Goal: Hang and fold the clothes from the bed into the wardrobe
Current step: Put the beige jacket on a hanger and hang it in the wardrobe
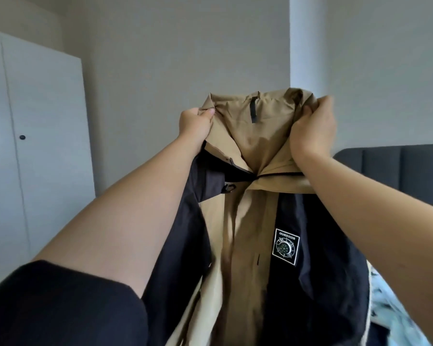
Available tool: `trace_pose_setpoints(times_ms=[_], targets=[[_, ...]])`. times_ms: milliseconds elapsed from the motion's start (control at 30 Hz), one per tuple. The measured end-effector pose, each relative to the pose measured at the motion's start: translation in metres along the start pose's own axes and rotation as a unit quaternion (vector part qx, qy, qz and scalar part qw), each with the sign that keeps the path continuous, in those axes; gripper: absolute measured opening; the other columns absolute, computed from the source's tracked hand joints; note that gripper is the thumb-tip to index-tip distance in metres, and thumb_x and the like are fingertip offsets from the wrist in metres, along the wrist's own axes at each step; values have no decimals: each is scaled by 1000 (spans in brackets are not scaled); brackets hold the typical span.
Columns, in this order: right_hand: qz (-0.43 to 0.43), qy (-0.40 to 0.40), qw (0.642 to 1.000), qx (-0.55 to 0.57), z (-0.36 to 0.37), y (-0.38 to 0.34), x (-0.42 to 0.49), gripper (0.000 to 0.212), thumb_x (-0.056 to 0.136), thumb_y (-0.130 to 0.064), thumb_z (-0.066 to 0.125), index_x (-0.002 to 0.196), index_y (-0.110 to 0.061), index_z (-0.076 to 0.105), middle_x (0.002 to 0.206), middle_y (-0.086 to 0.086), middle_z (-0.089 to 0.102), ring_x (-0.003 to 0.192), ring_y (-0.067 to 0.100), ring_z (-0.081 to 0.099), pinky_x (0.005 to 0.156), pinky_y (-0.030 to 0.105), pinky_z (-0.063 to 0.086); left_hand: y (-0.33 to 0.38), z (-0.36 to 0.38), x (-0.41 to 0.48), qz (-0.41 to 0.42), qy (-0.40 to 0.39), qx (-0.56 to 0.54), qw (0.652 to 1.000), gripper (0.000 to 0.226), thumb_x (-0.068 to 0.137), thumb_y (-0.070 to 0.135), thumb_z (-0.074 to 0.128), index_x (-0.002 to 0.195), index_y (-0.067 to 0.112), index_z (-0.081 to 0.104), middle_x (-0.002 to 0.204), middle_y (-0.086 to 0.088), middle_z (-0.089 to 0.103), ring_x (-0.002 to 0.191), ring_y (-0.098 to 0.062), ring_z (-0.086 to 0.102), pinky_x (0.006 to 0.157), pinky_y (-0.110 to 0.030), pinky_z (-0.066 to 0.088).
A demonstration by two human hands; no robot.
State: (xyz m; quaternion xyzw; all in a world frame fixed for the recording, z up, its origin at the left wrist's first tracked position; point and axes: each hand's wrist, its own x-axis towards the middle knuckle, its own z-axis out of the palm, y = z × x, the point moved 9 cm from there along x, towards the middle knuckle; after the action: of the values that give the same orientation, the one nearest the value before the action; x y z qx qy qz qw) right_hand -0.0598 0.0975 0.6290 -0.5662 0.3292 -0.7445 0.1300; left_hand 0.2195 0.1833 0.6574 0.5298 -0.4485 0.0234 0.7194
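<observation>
Jacket (248,221), tan and navy, hangs in the air from both hands: left hand (195,126) fingers pinch its collar edge, right hand (313,128) fingers clench the opposite collar side, body drooping below them.

Bare forearms; a short black sleeve (60,303) covers the left upper arm.

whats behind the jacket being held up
Behind the jacket: grey wall, dark headboard, patterned bedding at right. The bed below is covered.
</observation>
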Motion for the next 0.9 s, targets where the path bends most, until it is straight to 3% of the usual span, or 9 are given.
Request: trace_pose_setpoints(times_ms=[167, 233, 300, 367, 467, 533, 633, 767, 900], targets=[[10, 59, 998, 12, -46, 16, 24, 8, 95, -8, 32, 93, -15, 35, 73, -11, 41, 69, 13, 43, 66, 29, 31, 5, 73, -15, -5, -34, -36, 999, 21, 91, 23, 60, 70, 20, 57, 70, 5, 59, 77, -17, 58, 70, -25, 44], [-9, 68, 998, 9, -56, 19, 30, 10, 94, -6, 31, 93, -15, 35, 75, -9, 43, 74, 16, 45, 67, 29, 33, -6, 97, -22, -37, -56, -73, 995, 14, 92, 27, 60, 82, 17, 62, 77, 3, 61, 82, -18, 61, 75, -27, 48], [-44, 68, 997, -2, -61, 22, 33, 11, 93, -5, 32, 91, -15, 35, 74, -11, 42, 72, 15, 44, 65, 27, 33, -24, 120, -32, -90, -96, -115, 985, 24, 92, 31, 59, 105, 12, 65, 85, 2, 63, 87, -18, 62, 80, -29, 49], [-71, 53, 995, -46, -59, 37, 30, 16, 89, 0, 32, 91, -16, 35, 73, -9, 43, 70, 15, 44, 61, 27, 31, -52, 139, -45, -133, -133, -114, 975, 35, 93, 34, 58, 119, 10, 62, 91, 0, 64, 89, -19, 61, 83, -29, 49], [-54, 1, 989, -140, -49, 92, 14, 25, 81, 5, 34, 92, -17, 37, 84, -1, 56, 74, 21, 49, 63, 31, 34, -117, 162, -79, -210, -185, -66, 958, 39, 94, 36, 57, 123, 11, 59, 107, -6, 64, 98, -22, 61, 90, -33, 49], [-27, -45, 980, -192, -43, 145, -2, 25, 78, 5, 36, 92, -16, 39, 93, 1, 60, 79, 23, 52, 67, 34, 39, -168, 176, -110, -271, -216, -41, 937, 41, 93, 39, 57, 123, 10, 57, 102, -6, 63, 96, -22, 60, 88, -34, 48], [4, -123, 952, -281, -38, 230, -36, 24, 78, 2, 40, 96, -14, 43, 99, 5, 63, 85, 29, 56, 71, 39, 46, -246, 203, -157, -329, -251, 11, 911, 42, 94, 39, 56, 124, 10, 55, 104, -6, 61, 98, -23, 59, 93, -37, 48], [52, -217, 894, -388, -46, 345, -87, 19, 81, 0, 42, 94, -14, 38, 95, 12, 58, 82, 32, 49, 67, 35, 35, -337, 248, -221, -348, -322, 98, 875, 44, 96, 41, 51, 126, 10, 56, 120, -9, 60, 110, -25, 57, 99, -38, 45], [100, -287, 828, -472, -65, 460, -146, 28, 86, -1, 40, 113, -5, 43, 105, 21, 60, 95, 41, 57, 71, 37, 38, -417, 287, -285, -342, -369, 170, 848, 38, 96, 40, 49, 114, 9, 59, 111, -5, 59, 100, -22, 55, 85, -28, 41]])
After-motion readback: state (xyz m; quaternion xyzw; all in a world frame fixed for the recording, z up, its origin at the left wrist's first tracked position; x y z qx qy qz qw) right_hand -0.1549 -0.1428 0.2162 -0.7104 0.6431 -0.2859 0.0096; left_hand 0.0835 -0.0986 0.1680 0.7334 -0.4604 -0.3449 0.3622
